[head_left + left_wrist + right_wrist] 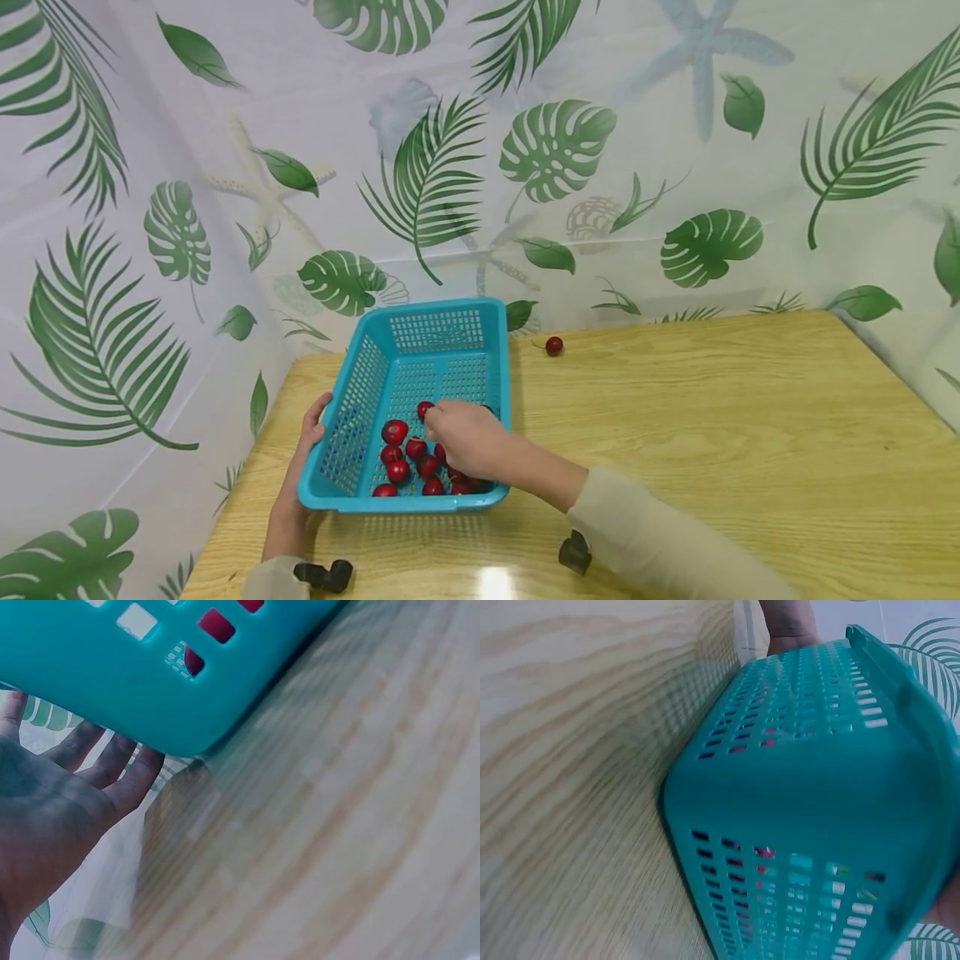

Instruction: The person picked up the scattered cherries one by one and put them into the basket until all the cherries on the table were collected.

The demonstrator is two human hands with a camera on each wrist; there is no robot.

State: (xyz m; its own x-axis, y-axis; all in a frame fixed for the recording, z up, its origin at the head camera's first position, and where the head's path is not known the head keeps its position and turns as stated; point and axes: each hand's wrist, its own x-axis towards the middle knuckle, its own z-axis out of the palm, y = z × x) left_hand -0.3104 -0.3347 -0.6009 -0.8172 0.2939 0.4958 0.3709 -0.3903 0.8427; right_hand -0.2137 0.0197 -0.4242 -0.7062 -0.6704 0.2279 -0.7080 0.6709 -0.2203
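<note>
A blue plastic basket [444, 367] with perforated walls stands on the table, several dark red cherries [397, 472] gathered toward its near side. Along the basket's left outer wall lies my left hand [306, 442], touching it with fairly straight fingers; the left wrist view also shows this hand [60, 795] against the basket's corner. My right hand [472, 437] reaches inside over the cherries. Its fingers are curled, and one cherry [425, 410] sits at the fingertips, seemingly pinched. The right hand covers part of the pile. The right wrist view mostly shows the basket's outside [802, 795].
A single cherry with a stem [553, 346] lies on the wooden table [697, 433] near the back edge, right of the basket. A leaf-patterned cloth [637, 75] hangs behind and to the left. Dark camera mounts [575, 552] are at both wrists.
</note>
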